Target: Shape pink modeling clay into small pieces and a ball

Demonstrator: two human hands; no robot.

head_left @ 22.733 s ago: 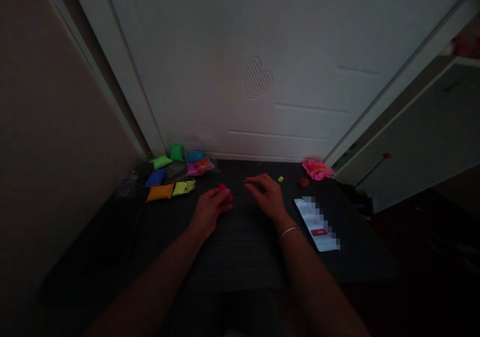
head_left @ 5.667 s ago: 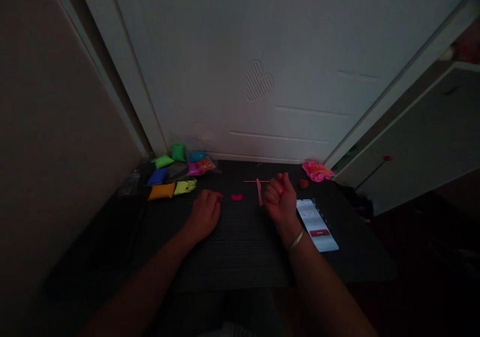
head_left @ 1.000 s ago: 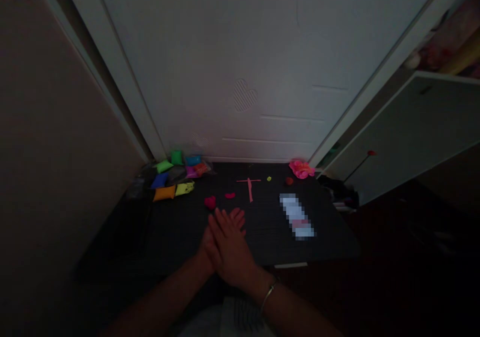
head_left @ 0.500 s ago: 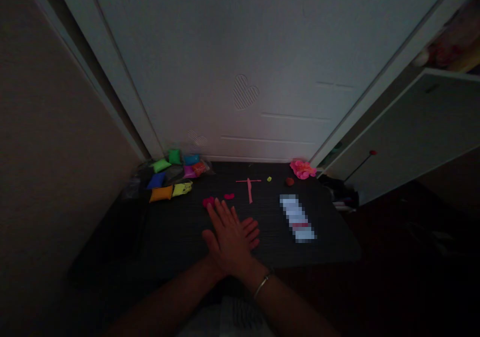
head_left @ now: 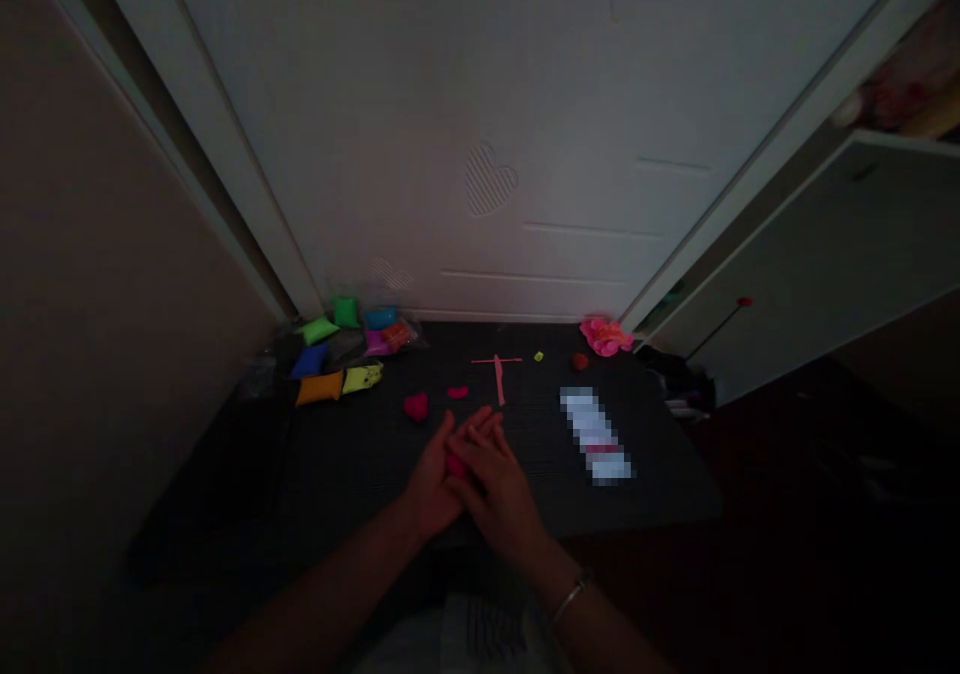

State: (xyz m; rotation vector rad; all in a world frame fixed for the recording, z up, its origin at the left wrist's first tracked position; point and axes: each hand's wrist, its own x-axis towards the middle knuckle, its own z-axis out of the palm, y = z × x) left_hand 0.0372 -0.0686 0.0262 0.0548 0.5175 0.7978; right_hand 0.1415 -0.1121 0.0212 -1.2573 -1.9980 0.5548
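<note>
A small lump of deep-pink modelling clay (head_left: 456,464) lies on the palm of my left hand (head_left: 436,484), which is turned up with its fingers extended. Over it curls my right hand (head_left: 499,484), its fingers touching the clay and partly hiding it; a bracelet circles that wrist. On the dark table just beyond my hands rest a larger deep-pink clay lump (head_left: 416,407) and a small flat pink piece (head_left: 457,392). A pink plastic modelling knife (head_left: 499,382) and a thin pink stick (head_left: 484,361) form a cross shape farther back.
Colourful clay packets, including an orange packet (head_left: 319,388), crowd the table's back left. A pixelated white rectangle (head_left: 596,436) lies at right. Behind it sit a dark red ball (head_left: 580,362), a yellow bit (head_left: 538,356) and a ruffled pink-orange piece (head_left: 606,336). A white panel (head_left: 420,154) rises behind.
My hands were pressed together crosswise, right over left; now they have parted somewhat, showing the pink clay on my left palm. My right hand has shifted right and its fingers have bent.
</note>
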